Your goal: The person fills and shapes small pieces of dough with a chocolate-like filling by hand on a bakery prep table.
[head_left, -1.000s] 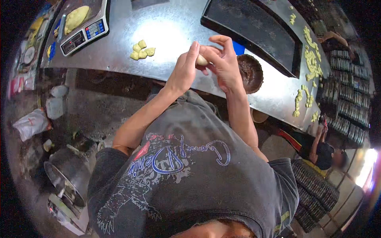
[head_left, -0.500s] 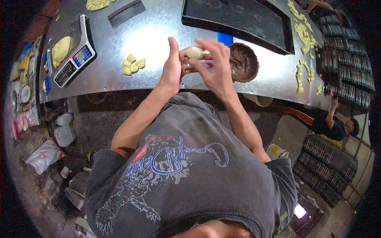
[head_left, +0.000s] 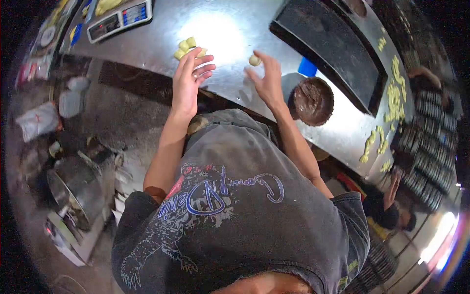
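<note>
A small round dough ball (head_left: 254, 61) is at the fingertips of my right hand (head_left: 269, 83), which holds it above the metal table (head_left: 225, 63). The thumb is slightly blurred and sits below the ball. My left hand (head_left: 186, 88) is open, its fingers apart and nothing in it. Just beyond its fingertips lie several cut dough pieces (head_left: 184, 45), partly covered by the fingers. To the right of my right hand stands a round brown bowl (head_left: 313, 100) with a dark, glossy filling inside.
A large black tray (head_left: 328, 46) lies at the right, with a blue object (head_left: 307, 66) by its edge. A digital scale (head_left: 120, 22) sits at the far left. Rows of dough (head_left: 395, 98) line the right end. Another person (head_left: 387, 206) is at the lower right.
My hands have moved apart; the dough ball has gone from between them to my right fingers. My left hand has reached toward the cut dough pieces. The camera view has turned.
</note>
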{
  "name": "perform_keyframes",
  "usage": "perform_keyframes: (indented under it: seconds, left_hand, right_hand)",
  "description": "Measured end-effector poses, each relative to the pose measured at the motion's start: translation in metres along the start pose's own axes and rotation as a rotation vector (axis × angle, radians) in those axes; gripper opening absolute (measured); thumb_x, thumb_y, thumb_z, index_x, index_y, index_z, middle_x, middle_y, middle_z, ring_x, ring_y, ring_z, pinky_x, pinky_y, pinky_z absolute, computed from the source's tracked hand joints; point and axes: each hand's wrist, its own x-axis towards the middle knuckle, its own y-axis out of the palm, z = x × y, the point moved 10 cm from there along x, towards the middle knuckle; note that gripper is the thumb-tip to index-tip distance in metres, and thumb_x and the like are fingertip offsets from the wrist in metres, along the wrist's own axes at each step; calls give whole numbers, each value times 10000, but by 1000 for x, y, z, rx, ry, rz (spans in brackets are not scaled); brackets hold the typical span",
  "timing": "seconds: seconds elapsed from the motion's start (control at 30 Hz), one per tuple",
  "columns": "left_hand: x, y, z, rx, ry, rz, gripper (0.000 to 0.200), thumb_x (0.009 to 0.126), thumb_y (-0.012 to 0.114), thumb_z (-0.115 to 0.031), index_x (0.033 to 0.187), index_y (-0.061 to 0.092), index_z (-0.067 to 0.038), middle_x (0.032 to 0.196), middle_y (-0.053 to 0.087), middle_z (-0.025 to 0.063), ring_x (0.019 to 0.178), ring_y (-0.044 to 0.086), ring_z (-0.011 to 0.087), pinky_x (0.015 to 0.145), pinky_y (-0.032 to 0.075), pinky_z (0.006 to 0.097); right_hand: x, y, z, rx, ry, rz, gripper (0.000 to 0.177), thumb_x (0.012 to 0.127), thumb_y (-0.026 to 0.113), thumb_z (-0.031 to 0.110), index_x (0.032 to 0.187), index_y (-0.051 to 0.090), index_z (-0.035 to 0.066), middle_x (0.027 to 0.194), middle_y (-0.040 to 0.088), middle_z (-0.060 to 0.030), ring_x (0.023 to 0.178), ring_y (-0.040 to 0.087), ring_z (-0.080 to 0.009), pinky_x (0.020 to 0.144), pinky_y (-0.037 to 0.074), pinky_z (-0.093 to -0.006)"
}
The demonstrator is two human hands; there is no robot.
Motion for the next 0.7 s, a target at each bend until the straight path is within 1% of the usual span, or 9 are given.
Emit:
perform_keyframes:
  seconds: [0.1, 0.2, 0.3, 0.33, 0.43, 0.53, 0.57, 0.67, 0.7]
  left_hand:
    - [-15, -50, -9, -66, 49, -147, 407, 1073, 475, -328, 1363, 529, -48, 1206, 655, 129, 1044, 639, 186, 949, 500, 328]
    - [-24, -98, -7, -102, 87, -269, 396, 1076, 464, -324, 1347, 541, -47, 1195, 654, 116, 1037, 627, 171, 939, 495, 317]
    - [-26, -133, -4, -182, 83, -370, 379, 1074, 468, -327, 1316, 553, -48, 1170, 661, 106, 1024, 629, 154, 913, 498, 300]
    - [-24, -139, -8, -186, 91, -370, 375, 1075, 467, -323, 1315, 554, -48, 1168, 662, 104, 1023, 628, 153, 914, 497, 300]
    - [-14, -146, -21, -179, 112, -348, 364, 1078, 462, -313, 1311, 555, -48, 1159, 664, 100, 1017, 625, 149, 914, 495, 301]
    - [1, -144, -40, -132, 115, -299, 362, 1082, 458, -310, 1307, 556, -45, 1146, 666, 96, 1001, 623, 145, 907, 494, 299]
    - [7, -142, -46, -116, 113, -283, 363, 1084, 456, -311, 1306, 557, -43, 1142, 666, 94, 995, 621, 144, 904, 494, 298]
    - [28, -132, -54, -79, 98, -213, 383, 1067, 486, -327, 1309, 568, -41, 1157, 658, 97, 1024, 619, 159, 934, 490, 316]
    - [35, -126, -53, -71, 87, -183, 394, 1058, 503, -335, 1310, 572, -41, 1167, 653, 100, 1042, 618, 167, 950, 488, 326]
  right_hand:
    - [-48, 51, -39, -149, 8, 19, 501, 873, 741, 216, 1320, 571, 66, 1239, 597, -182, 1207, 509, -351, 1026, 383, -495]
    - [-32, 79, -9, -11, -7, 248, 506, 876, 745, 226, 1308, 576, 24, 1247, 596, -191, 1196, 520, -380, 1022, 406, -467]
    - [1, 140, 11, 67, -100, 459, 411, 866, 725, 181, 1247, 619, 67, 1217, 606, -178, 1151, 541, -388, 983, 426, -476]
    - [13, 162, 21, 79, -152, 513, 383, 863, 717, 160, 1227, 632, 76, 1208, 610, -176, 1137, 546, -390, 973, 432, -474]
    - [49, 198, 40, -31, -242, 253, 336, 844, 677, 86, 1180, 664, 94, 1128, 633, -181, 1087, 562, -403, 954, 444, -458]
    - [68, 235, 20, -44, -178, 330, 326, 827, 657, 81, 1152, 683, 92, 1099, 635, -173, 1055, 571, -405, 946, 453, -453]
    - [73, 244, 7, -136, -132, 367, 319, 856, 657, 128, 1172, 674, 87, 1044, 668, -186, 969, 625, -382, 876, 498, -436]
    - [60, 232, -8, 104, 82, 596, 279, 887, 659, 165, 1146, 682, 67, 988, 697, -202, 880, 667, -368, 771, 529, -421]
    - [45, 224, -9, 99, 39, 669, 251, 920, 669, 216, 1103, 694, 47, 932, 715, -205, 806, 686, -319, 711, 533, -406]
